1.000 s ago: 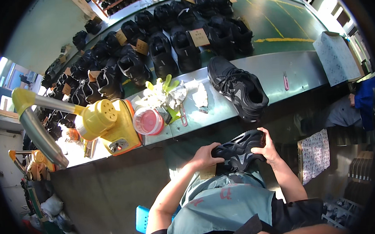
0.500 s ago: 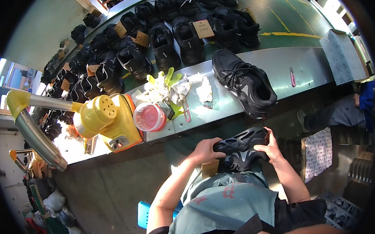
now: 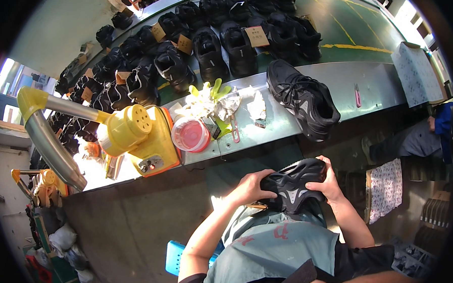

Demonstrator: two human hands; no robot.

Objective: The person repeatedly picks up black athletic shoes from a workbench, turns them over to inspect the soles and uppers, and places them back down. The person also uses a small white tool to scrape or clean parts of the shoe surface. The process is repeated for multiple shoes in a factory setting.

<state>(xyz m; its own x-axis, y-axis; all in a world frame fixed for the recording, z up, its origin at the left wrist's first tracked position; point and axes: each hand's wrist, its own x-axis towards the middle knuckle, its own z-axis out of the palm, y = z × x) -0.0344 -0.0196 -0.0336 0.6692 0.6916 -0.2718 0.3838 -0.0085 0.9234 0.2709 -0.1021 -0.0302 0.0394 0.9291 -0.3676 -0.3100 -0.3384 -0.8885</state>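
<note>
Above my lap I hold a black sneaker with a pale grey patch on its side. My left hand grips one end of it, thumb on the near side. Round the other end closes my right hand. A brown card tag shows only as a thin edge under my left hand. On the metal bench edge in front of me stands another black sneaker, its opening toward me.
Rows of black shoes, some with brown tags, cover the green bench. A yellow machine with a jointed pipe, a pink tub, crumpled paper and pink snips lie along the near edge. At right, a person's leg shows.
The sneaker in my hands has tilted, and its tag has swung almost out of sight. The bench things appear shifted slightly rightward in the view.
</note>
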